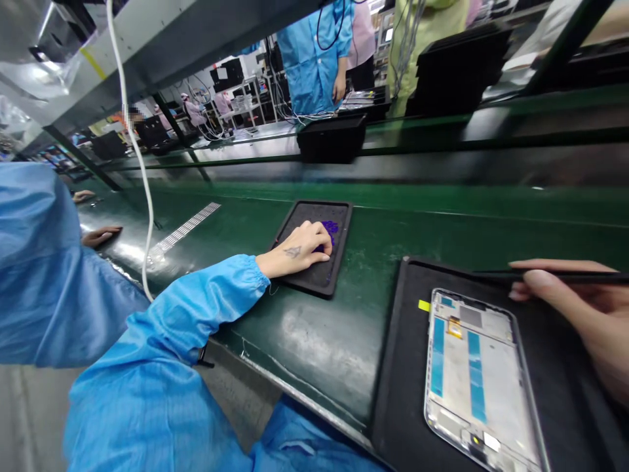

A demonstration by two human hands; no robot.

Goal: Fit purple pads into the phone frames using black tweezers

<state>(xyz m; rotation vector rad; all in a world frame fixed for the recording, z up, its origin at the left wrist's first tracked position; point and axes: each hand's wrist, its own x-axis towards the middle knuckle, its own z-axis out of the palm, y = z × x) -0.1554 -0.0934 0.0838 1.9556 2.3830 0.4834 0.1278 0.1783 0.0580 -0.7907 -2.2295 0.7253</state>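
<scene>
My left hand (297, 249) reaches out in a blue sleeve and rests on a small black tray (339, 216), fingers curled over a heap of small purple parts (331, 227); whether it grips any is hidden. My right hand (584, 308) is at the right edge, closed on thin black tweezers (540, 276) that point left. Below them an open phone frame (476, 373) with blue strips and a yellow tab lies on a large black mat (400, 367).
The green conveyor belt (304, 334) runs across the view. A person in blue sits at my left, with hands (101, 235) on the belt. A white cable (140, 170) hangs down. Black bins (331, 137) and standing workers are beyond the belt.
</scene>
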